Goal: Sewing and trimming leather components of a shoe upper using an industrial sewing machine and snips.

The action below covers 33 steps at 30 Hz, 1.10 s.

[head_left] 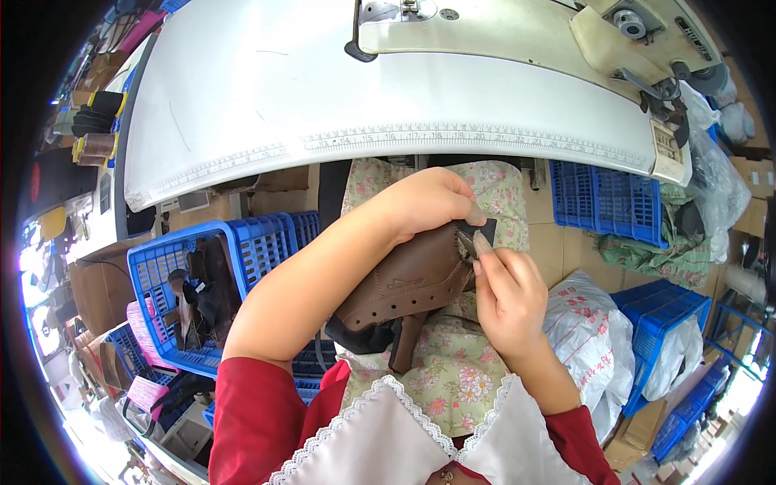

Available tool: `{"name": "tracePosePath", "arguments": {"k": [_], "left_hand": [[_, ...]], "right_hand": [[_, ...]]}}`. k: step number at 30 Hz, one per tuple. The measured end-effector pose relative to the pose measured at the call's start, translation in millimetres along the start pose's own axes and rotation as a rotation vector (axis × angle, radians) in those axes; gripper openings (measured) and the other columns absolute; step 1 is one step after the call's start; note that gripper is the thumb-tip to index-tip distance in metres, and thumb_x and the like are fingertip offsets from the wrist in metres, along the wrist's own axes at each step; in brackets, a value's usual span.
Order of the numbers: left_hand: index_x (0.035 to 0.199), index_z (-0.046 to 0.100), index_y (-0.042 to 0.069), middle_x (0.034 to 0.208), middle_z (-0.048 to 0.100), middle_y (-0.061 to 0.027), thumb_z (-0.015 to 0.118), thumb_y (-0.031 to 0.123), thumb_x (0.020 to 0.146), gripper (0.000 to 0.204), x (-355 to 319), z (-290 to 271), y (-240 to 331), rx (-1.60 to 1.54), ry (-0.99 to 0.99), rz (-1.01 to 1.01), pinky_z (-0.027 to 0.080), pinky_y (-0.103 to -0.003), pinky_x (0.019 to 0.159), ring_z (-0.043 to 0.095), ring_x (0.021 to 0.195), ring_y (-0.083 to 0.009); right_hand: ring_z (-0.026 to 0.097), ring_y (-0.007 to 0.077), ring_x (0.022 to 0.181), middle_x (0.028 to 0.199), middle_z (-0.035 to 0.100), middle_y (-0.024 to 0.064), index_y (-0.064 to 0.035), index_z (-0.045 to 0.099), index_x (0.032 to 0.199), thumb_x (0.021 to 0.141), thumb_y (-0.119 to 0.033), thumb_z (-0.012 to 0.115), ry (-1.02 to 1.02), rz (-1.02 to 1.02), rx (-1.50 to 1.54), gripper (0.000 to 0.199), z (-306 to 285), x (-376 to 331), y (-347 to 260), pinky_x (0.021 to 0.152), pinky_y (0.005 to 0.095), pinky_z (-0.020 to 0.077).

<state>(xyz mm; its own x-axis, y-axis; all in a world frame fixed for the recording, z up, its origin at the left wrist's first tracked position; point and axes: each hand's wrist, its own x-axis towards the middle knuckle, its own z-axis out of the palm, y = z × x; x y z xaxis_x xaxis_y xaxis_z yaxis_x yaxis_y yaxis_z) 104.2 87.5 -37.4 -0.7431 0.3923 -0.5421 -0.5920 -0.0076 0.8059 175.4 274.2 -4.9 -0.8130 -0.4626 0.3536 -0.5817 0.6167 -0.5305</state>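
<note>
A brown leather shoe upper (pixel 412 263) lies over my lap, with a row of dark eyelet holes along its lower edge and black lining below. My left hand (pixel 428 200) reaches across its top and is closed on the far right edge, where a dark flap of lining shows. Close beside those fingertips, my right hand (pixel 511 295) pinches a small pointed metal tool (pixel 466 243) against the same edge. The fingers partly hide the tool, so its exact kind is unclear. A brown strap-like piece (pixel 408 343) hangs from the upper toward me.
Ahead is a white sewing table (pixel 323 101) with a ruler strip along its near edge and a cream sewing machine (pixel 485 36). Blue crates stand left (pixel 234 250) and right (pixel 606 202). A white plastic sack (pixel 588 331) rests at my right. Flowered cloth (pixel 465 384) covers my lap.
</note>
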Motion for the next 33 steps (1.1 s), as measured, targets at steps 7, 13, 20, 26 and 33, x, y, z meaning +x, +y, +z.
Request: {"name": "tracePosePath", "arguments": {"k": [7, 13, 20, 26, 33], "left_hand": [[0.075, 0.07, -0.002, 0.07, 0.063, -0.0062, 0.072, 0.01, 0.074, 0.013, 2, 1, -1, 0.008, 0.003, -0.014, 0.044, -0.029, 0.062, 0.053, 0.066, -0.0133], [0.074, 0.069, -0.001, 0.067, 0.059, -0.0037, 0.073, 0.012, 0.074, 0.014, 5, -1, -7, 0.036, 0.022, 0.027, 0.042, -0.029, 0.059, 0.051, 0.064, -0.0129], [0.075, 0.069, -0.002, 0.066, 0.059, -0.0037, 0.074, 0.014, 0.074, 0.017, 3, 3, 0, 0.1, 0.037, -0.02, 0.042, -0.03, 0.056, 0.051, 0.061, -0.013], [0.076, 0.069, -0.002, 0.068, 0.061, -0.0057, 0.075, 0.014, 0.073, 0.017, 3, 4, -2, 0.1, 0.046, 0.007, 0.044, -0.031, 0.058, 0.054, 0.064, -0.0138], [0.082, 0.073, -0.003, 0.075, 0.067, -0.0051, 0.071, 0.012, 0.078, 0.015, 2, 6, 5, 0.181, 0.035, -0.032, 0.046, -0.026, 0.066, 0.057, 0.071, -0.0111]], "right_hand": [[0.059, 0.0294, 0.074, 0.087, 0.061, 0.013, 0.0033, 0.065, 0.097, 0.079, 0.003, 0.07, 0.026, 0.054, 0.033, 0.019, 0, 0, -4, 0.065, 0.037, 0.0481], [0.059, 0.0291, 0.074, 0.087, 0.062, 0.0129, 0.003, 0.065, 0.097, 0.079, 0.003, 0.07, 0.018, 0.022, 0.013, 0.018, 1, 1, -2, 0.065, 0.0366, 0.0484], [0.06, 0.0284, 0.074, 0.088, 0.062, 0.012, 0.0019, 0.066, 0.1, 0.079, 0.001, 0.07, 0.001, 0.092, 0.033, 0.022, -8, 1, -5, 0.065, 0.0363, 0.0491], [0.06, 0.0281, 0.072, 0.088, 0.062, 0.0132, 0.0035, 0.065, 0.098, 0.08, 0.001, 0.07, -0.04, 0.128, 0.013, 0.019, -14, 5, -10, 0.063, 0.0355, 0.0481], [0.06, 0.0286, 0.073, 0.088, 0.062, 0.0132, 0.0031, 0.065, 0.098, 0.081, 0.0, 0.069, -0.053, 0.152, 0.002, 0.018, -15, 4, -9, 0.064, 0.0362, 0.0478]]}}
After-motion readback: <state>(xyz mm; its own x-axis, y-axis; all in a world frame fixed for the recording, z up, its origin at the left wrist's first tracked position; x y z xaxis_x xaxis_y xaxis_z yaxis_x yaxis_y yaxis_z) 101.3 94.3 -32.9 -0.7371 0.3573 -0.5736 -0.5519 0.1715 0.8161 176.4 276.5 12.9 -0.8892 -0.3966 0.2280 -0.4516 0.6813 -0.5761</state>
